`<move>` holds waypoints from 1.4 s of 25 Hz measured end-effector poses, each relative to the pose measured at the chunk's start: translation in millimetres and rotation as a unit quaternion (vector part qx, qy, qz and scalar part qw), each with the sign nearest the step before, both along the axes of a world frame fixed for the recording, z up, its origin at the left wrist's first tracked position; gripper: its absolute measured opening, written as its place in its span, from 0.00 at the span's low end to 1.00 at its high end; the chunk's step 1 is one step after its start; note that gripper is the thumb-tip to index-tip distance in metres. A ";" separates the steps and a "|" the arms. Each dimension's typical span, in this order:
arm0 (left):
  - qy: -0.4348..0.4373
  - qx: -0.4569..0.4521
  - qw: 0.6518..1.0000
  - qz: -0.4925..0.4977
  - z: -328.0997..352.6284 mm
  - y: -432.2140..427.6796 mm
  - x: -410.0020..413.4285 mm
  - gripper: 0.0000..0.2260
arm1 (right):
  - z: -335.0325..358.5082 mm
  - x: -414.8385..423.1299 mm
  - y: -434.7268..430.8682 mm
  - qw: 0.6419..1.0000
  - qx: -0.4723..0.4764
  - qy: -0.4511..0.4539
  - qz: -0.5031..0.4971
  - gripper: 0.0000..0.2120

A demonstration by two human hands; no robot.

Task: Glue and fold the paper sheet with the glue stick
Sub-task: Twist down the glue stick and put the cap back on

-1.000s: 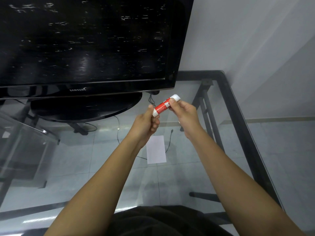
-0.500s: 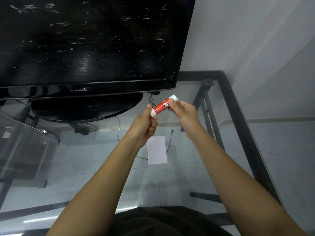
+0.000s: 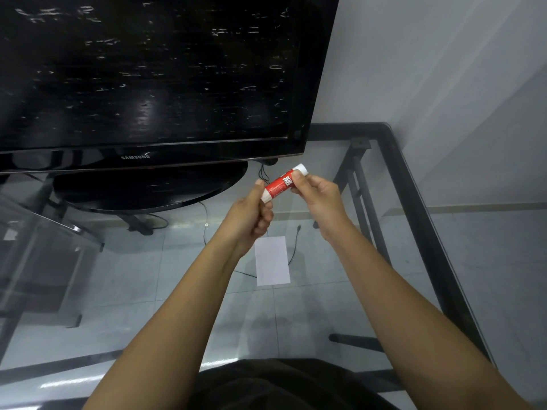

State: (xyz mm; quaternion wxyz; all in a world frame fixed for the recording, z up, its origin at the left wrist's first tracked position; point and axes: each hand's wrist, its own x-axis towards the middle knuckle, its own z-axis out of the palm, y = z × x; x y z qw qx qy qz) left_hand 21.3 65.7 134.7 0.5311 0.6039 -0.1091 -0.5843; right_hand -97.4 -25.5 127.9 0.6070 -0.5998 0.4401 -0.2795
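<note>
A red glue stick point(image 3: 279, 184) with white ends is held in the air above the glass table, tilted up to the right. My left hand point(image 3: 250, 218) pinches its lower white end. My right hand point(image 3: 318, 199) grips its upper end near the white cap. Below the hands a small white paper sheet point(image 3: 272, 261) lies flat on the glass table point(image 3: 414, 208), partly behind my left wrist.
A large black television point(image 3: 154, 78) on an oval stand point(image 3: 148, 190) fills the back left of the table. Cables point(image 3: 293, 247) run under the glass. The table's black frame runs along the right side, next to a white wall point(image 3: 444, 69).
Both hands, still holding the glue stick, have dipped slightly and stayed almost in place. The paper sheet has not moved.
</note>
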 end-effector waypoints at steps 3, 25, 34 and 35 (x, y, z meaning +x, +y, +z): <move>0.301 0.047 0.952 -0.044 4.4 2.2 8.0 0.22 | 2.1 0.8 0.2 1.000 -0.010 0.002 0.014 0.06; -0.591 -0.101 0.800 -0.005 -27.8 5.7 -4.1 0.18 | -87.0 -60.4 -46.4 0.946 -0.117 0.272 -0.134 0.17; -0.587 -0.098 0.803 -0.025 -32.9 11.2 -3.2 0.18 | -116.3 -54.8 -56.8 0.823 -0.289 0.455 0.179 0.23; -0.590 -0.102 0.801 -0.024 -33.2 11.7 -1.7 0.18 | -117.1 -53.4 -58.3 0.815 -0.296 0.464 0.184 0.22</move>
